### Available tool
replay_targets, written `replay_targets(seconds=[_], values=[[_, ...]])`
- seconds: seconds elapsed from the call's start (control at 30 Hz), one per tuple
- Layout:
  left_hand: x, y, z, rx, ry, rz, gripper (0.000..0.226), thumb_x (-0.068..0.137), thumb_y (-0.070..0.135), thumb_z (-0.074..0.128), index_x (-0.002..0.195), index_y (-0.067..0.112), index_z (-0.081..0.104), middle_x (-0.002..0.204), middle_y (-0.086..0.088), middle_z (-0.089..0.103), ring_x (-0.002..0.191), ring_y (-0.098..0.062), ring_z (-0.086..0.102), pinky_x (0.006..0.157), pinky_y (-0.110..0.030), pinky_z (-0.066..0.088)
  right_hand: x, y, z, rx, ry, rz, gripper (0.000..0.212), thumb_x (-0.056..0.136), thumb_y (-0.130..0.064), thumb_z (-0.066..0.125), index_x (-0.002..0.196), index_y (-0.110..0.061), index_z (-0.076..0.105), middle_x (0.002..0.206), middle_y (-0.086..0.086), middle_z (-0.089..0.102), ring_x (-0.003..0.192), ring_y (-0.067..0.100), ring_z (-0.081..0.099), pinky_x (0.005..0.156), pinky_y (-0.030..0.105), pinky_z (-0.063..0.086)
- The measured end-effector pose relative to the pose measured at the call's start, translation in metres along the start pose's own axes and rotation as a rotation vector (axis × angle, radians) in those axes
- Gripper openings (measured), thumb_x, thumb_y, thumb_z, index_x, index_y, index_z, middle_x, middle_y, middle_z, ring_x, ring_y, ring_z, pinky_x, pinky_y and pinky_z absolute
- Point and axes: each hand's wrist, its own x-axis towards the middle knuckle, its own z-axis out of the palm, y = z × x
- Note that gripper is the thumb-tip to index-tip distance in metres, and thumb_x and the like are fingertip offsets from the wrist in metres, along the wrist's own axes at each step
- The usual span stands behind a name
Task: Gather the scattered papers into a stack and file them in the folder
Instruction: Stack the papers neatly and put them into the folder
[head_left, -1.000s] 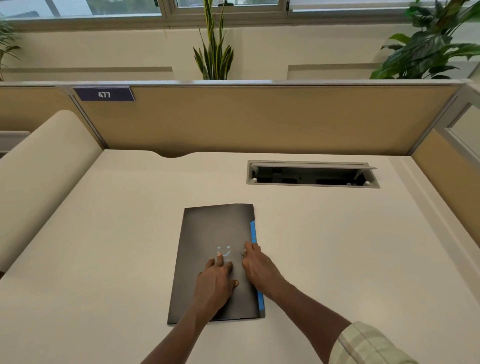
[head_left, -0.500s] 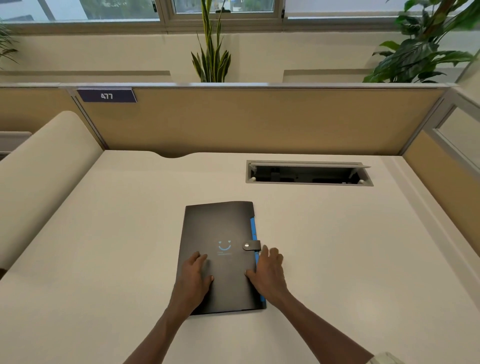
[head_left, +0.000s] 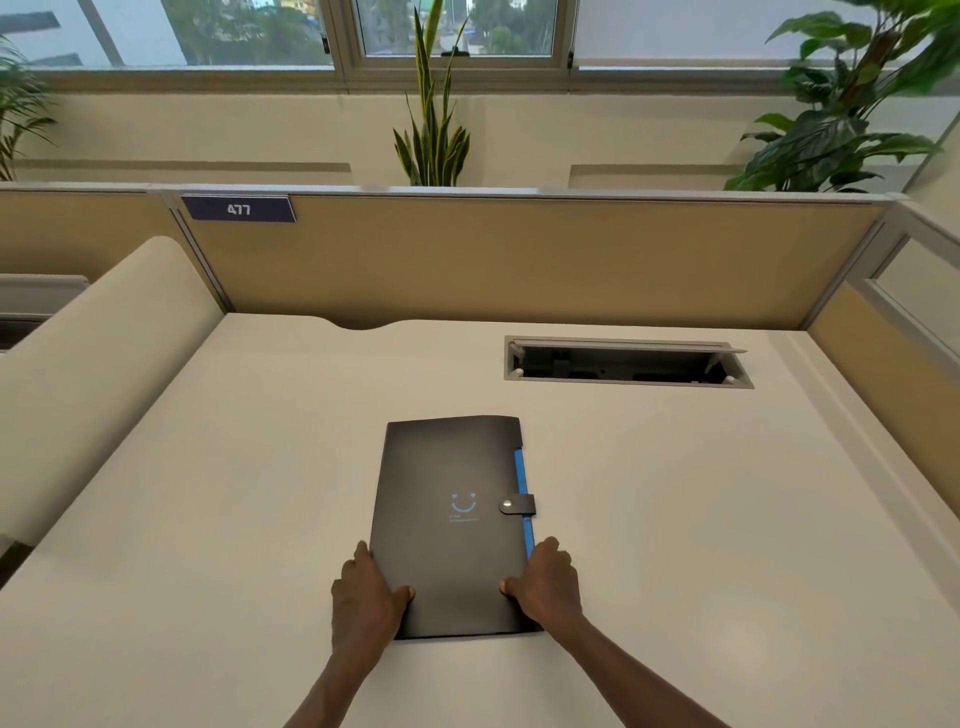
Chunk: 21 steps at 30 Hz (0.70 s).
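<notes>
Folder shut and snapped, both hands gripping its near corners.

Your left hand (head_left: 363, 597) and right hand (head_left: 548, 584) have fingers clamped on the folder (head_left: 447, 525), lying mid-tabletop (head_left: 727, 519); it looks light, thin, bendy and slick, so keep holding both side edges; open room all round; cable hatch (head_left: 623, 364) at one o'clock.

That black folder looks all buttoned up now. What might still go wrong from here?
Two things, probably. Both hands, left and right, pinch only the near end of the flat black snap-tab folder, so lifting it could let the far end sag. The small black snap tab is its only visible fastening; if it pops, whatever is inside might slide out past the blue edge strip.
</notes>
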Motion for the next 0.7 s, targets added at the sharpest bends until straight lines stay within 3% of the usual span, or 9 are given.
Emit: replay_targets(seconds=[0.1, 0.2, 0.37, 0.5, 0.7], values=[[0.007, -0.001, -0.004, -0.037, -0.055, -0.056, 0.081, 0.069, 0.03, 0.082, 0.132, 0.003, 0.04, 0.123, -0.02, 0.054, 0.112, -0.041, 0.053, 0.092, -0.042, 0.044, 0.0, -0.002, -0.001, 0.01, 0.008, 0.002, 0.049, 0.073, -0.033, 0.08, 0.096, -0.014, 0.041, 0.108, 0.008, 0.057, 0.092, 0.022, 0.056, 0.071, 0.026, 0.041], [0.019, -0.007, -0.012, -0.105, -0.127, -0.066, 0.066, 0.063, 0.03, 0.085, 0.115, 0.004, 0.053, 0.114, -0.019, 0.06, 0.102, -0.037, 0.057, 0.088, -0.044, 0.049, 0.0, 0.0, 0.001, -0.003, 0.039, -0.023, 0.046, 0.074, -0.031, 0.079, 0.078, -0.019, 0.035, 0.094, 0.003, 0.051, 0.079, 0.018, 0.046, 0.068, 0.025, 0.038], [0.04, -0.003, -0.025, -0.173, -0.133, 0.003, 0.069, 0.06, 0.027, 0.086, 0.12, 0.007, 0.06, 0.113, -0.013, 0.066, 0.102, -0.032, 0.061, 0.086, -0.043, 0.051, 0.009, -0.014, 0.003, 0.031, 0.097, -0.087, 0.035, 0.078, -0.023, 0.076, 0.091, -0.014, 0.045, 0.103, 0.006, 0.058, 0.088, 0.02, 0.054, 0.078, 0.03, 0.047], [0.068, 0.015, -0.039, -0.221, -0.048, 0.044, 0.076, 0.058, 0.021, 0.09, 0.124, 0.003, 0.058, 0.116, -0.017, 0.065, 0.103, -0.036, 0.063, 0.086, -0.043, 0.052, 0.03, -0.037, -0.003, 0.086, 0.147, -0.126, 0.033, 0.079, -0.02, 0.072, 0.087, -0.016, 0.041, 0.1, 0.007, 0.055, 0.083, 0.018, 0.046, 0.077, 0.031, 0.044], [0.128, 0.049, -0.059, -0.258, 0.025, 0.088, 0.078, 0.057, 0.017, 0.091, 0.126, 0.002, 0.057, 0.117, -0.02, 0.065, 0.104, -0.037, 0.063, 0.086, -0.044, 0.052, 0.081, -0.084, -0.016, 0.133, 0.182, -0.162, 0.031, 0.081, -0.018, 0.071, 0.103, -0.005, 0.053, 0.105, 0.01, 0.055, 0.097, 0.029, 0.055, 0.078, 0.03, 0.042]])
